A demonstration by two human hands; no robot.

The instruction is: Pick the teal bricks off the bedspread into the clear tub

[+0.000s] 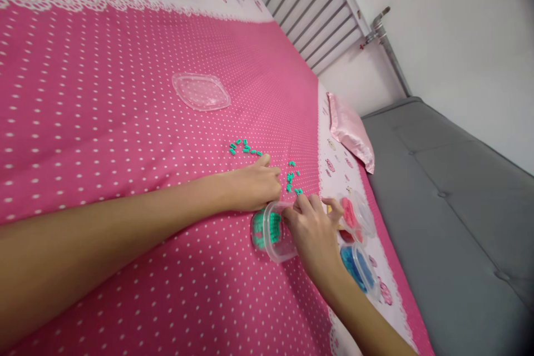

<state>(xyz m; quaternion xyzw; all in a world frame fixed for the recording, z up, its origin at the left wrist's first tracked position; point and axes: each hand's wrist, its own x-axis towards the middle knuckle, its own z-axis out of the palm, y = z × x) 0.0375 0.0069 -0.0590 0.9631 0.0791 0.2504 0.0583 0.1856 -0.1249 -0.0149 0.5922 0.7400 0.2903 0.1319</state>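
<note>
A clear plastic tub (282, 253) with small green blocks (259, 231) inside stands between my two hands, its opening facing right in view. My right hand (312, 228) is curled at the tub's rim, thumb against the edge, the little finger lifted apart. My left hand (256, 183) rests low over the bedspread just beyond the tub, fingers bent inward; what lies under them is hidden. Loose green blocks (246, 148) lie scattered past its fingertips. More green pieces (290, 178) lie between the hands, some close to my right fingertips.
A clear lid (201, 92) lies on the pink dotted bedspread (125, 94). To the right are a tub of blue pieces (354, 267) and a tub of red pieces (349, 214), partly behind my right hand. A pink pillow (352, 132) lies by the grey headboard (450, 194).
</note>
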